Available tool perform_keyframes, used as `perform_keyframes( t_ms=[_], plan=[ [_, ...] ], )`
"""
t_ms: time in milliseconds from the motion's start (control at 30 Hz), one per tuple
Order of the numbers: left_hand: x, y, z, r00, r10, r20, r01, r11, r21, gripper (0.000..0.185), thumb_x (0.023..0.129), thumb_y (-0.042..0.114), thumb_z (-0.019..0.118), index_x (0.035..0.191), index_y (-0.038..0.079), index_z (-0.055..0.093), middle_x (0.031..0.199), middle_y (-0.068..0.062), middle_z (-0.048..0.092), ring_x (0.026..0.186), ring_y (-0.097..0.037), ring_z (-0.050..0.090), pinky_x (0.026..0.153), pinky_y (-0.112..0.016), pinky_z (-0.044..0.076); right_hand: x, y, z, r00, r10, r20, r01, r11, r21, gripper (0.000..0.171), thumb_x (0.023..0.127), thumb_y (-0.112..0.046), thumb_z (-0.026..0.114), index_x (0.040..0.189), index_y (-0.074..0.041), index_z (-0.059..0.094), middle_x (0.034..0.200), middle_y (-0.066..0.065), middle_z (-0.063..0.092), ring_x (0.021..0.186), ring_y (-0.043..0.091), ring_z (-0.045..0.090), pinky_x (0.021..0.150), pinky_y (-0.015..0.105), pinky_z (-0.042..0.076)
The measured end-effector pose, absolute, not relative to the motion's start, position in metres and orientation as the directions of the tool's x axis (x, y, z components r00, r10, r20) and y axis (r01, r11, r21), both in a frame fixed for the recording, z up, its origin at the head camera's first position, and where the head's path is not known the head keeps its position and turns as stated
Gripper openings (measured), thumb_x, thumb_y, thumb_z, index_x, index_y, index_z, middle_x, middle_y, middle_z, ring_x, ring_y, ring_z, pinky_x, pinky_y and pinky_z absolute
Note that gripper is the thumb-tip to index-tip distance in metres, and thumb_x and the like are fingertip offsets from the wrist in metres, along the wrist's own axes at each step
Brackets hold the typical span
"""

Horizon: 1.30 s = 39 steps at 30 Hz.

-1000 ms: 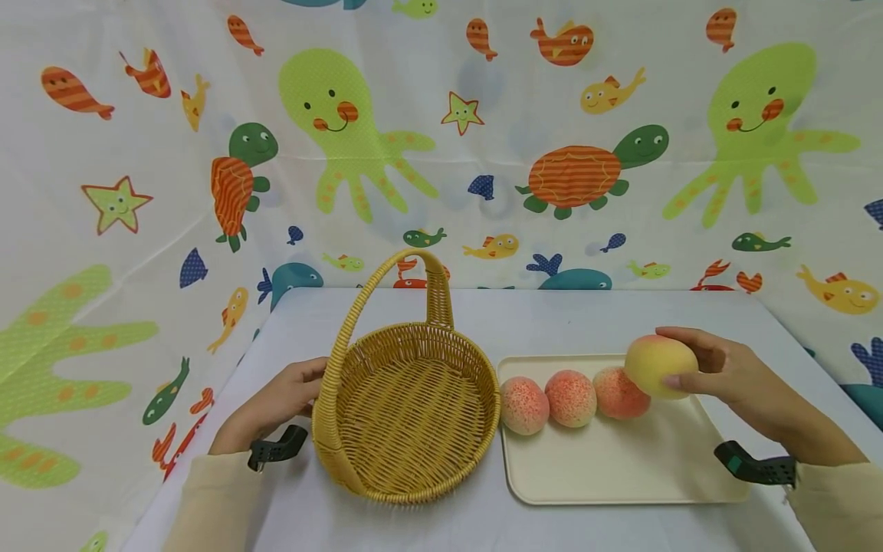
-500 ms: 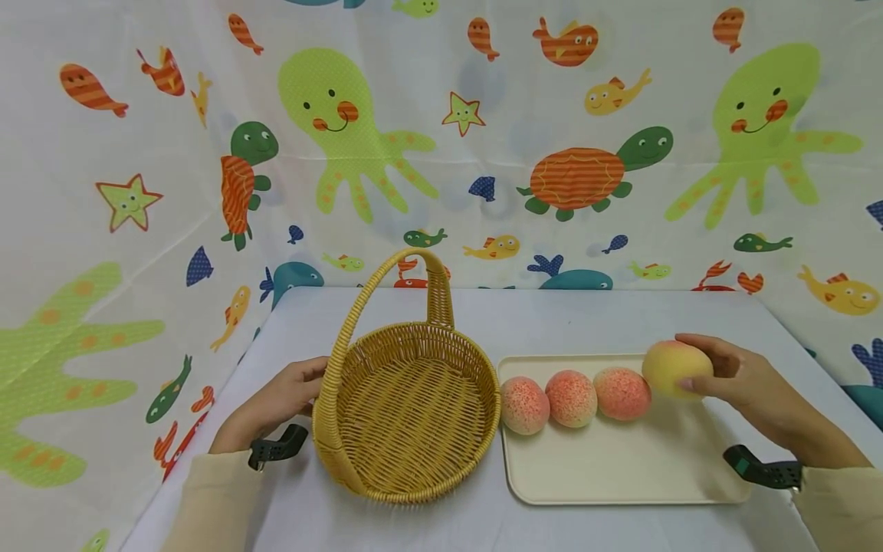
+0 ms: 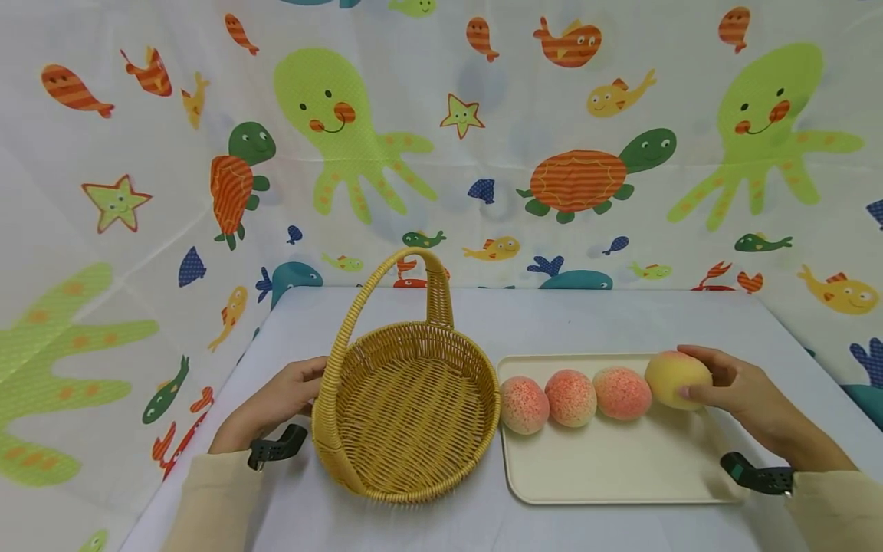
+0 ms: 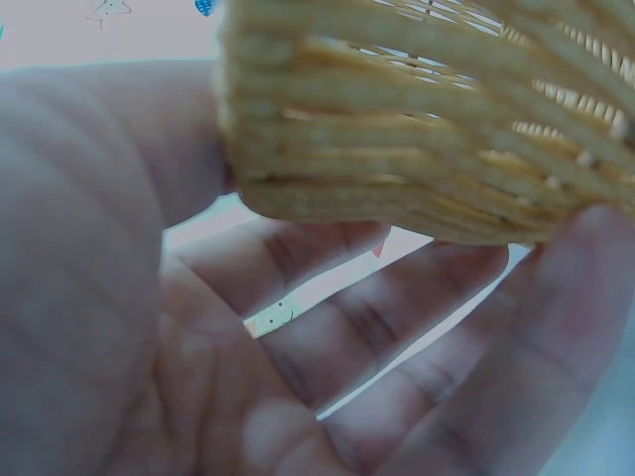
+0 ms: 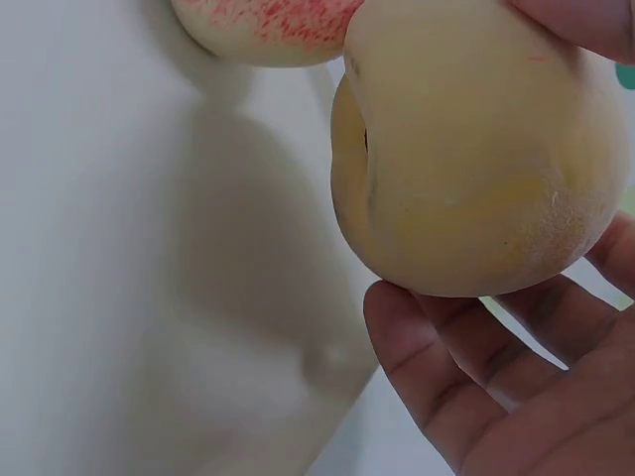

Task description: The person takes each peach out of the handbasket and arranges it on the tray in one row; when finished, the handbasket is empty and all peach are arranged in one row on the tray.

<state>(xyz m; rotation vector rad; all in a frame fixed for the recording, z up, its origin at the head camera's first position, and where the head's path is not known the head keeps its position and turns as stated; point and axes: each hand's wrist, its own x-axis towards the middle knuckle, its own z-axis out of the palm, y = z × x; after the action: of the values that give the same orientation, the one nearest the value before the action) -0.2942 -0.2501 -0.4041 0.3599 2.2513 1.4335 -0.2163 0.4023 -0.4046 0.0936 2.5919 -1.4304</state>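
Four peaches sit in a row along the far edge of a cream tray (image 3: 621, 468), which lies on the right half of the table (image 3: 552, 318). Three of them are pink and speckled: the left peach (image 3: 524, 405), the middle peach (image 3: 570, 397) and the third peach (image 3: 622, 392), each just beside the next. At the right end of the row is the yellow peach (image 3: 677, 379), close against the third peach near the tray's far right corner.

From the right, the right hand (image 3: 741, 387) has its fingers and thumb curled round the yellow peach. The right wrist view shows the thumb (image 5: 427, 362) under the fruit and another finger (image 5: 585, 25) over its top, with a pink peach just behind; whether the yellow peach rests on the tray or hangs just above it cannot be told.

On the left half of the table, just beside the tray's left edge, stands a woven yellow basket (image 3: 407, 414) with a tall arched handle (image 3: 386, 284). At the basket's left side the left hand (image 3: 276, 402) rests against it. In the left wrist view its fingers (image 4: 397, 327) are spread and nearly straight under the basket's woven wall (image 4: 417, 129), palm towards the weave.

Behind the table hangs a white cloth (image 3: 483, 138) printed with octopuses, turtles, fish and starfish.
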Motion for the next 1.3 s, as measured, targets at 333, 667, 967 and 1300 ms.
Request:
perform_keyframes(
  t_ms=[333,667,967,1300],
  plan=[
    [-0.2943,-0.2502,-0.4035,-0.869,0.437,-0.233,-0.026,0.429,0.903,0.045,0.109,0.025,0.055,0.145,-0.001,0.055,0.127,-0.022,0.066,0.101,-0.027,0.067,0.079,-0.042,0.061,-0.2166,0.4021,-0.4106,-0.98,-0.013,-0.2,0.152,0.604,-0.783,0.081,0.098,-0.026,0.075,0.158,0.004,0.031,0.134,-0.005,0.053,0.102,-0.005,0.053,0.082,0.014,0.049],
    [-0.2954,-0.2505,-0.4044,-0.868,0.435,-0.239,-0.033,0.43,0.902,0.046,0.108,0.027,0.056,0.145,-0.001,0.055,0.129,-0.021,0.066,0.101,-0.026,0.067,0.08,-0.042,0.061,-0.2162,0.3976,-0.4096,-0.979,-0.001,-0.205,0.151,0.671,-0.726,0.085,0.096,-0.03,0.076,0.159,0.004,0.032,0.153,0.03,0.042,0.107,0.004,0.047,0.08,0.018,0.049],
    [-0.2954,-0.2501,-0.4036,-0.867,0.435,-0.242,-0.034,0.432,0.901,0.047,0.109,0.027,0.056,0.147,-0.001,0.054,0.128,-0.021,0.066,0.1,-0.025,0.067,0.079,-0.041,0.061,-0.2141,0.398,-0.4127,-0.988,-0.007,-0.153,0.109,0.666,-0.738,0.082,0.092,-0.024,0.081,0.157,0.0,0.038,0.132,-0.015,0.052,0.101,-0.011,0.05,0.08,0.019,0.047],
    [-0.2952,-0.2503,-0.4034,-0.864,0.449,-0.229,-0.02,0.422,0.906,0.048,0.108,0.024,0.056,0.147,-0.003,0.053,0.132,-0.024,0.064,0.099,-0.026,0.068,0.079,-0.041,0.061,-0.2142,0.3959,-0.4098,-0.981,-0.022,-0.191,0.123,0.695,-0.708,0.084,0.094,-0.027,0.078,0.16,0.0,0.032,0.151,0.024,0.046,0.109,0.016,0.054,0.085,0.039,0.046]
  ],
)
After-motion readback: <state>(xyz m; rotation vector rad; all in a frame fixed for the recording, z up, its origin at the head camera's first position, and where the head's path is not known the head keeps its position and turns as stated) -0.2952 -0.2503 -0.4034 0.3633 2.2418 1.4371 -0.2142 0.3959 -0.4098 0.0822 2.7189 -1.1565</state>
